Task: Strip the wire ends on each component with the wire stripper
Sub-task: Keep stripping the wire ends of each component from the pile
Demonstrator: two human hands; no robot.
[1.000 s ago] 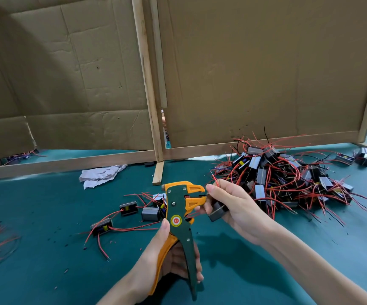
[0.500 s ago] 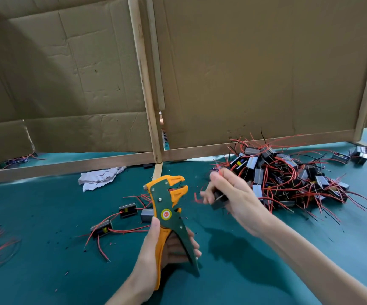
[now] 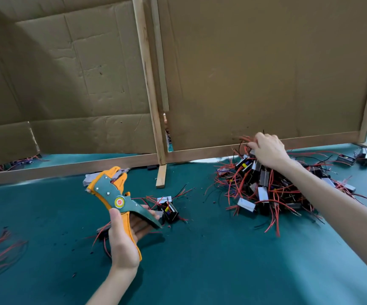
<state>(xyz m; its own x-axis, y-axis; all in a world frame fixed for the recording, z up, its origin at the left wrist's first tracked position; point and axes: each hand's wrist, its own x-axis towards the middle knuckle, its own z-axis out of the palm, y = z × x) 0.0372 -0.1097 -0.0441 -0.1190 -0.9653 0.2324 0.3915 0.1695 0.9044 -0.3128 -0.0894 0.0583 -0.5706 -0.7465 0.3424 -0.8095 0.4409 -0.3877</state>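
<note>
The left hand point(image 3: 123, 241) wraps its fingers round an orange-and-green plastic wire stripper point(image 3: 112, 194). The right hand point(image 3: 267, 148), fingers bent, touches a pile of black red-wired components point(image 3: 264, 190); any grip is unclear.

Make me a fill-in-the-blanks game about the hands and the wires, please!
The left hand holds the wire stripper, which is green and ____.
The right hand touches the pile of components, whose wires are mostly ____.
The wall behind the table is made of ____.
Missing words: orange, red, cardboard.
</note>
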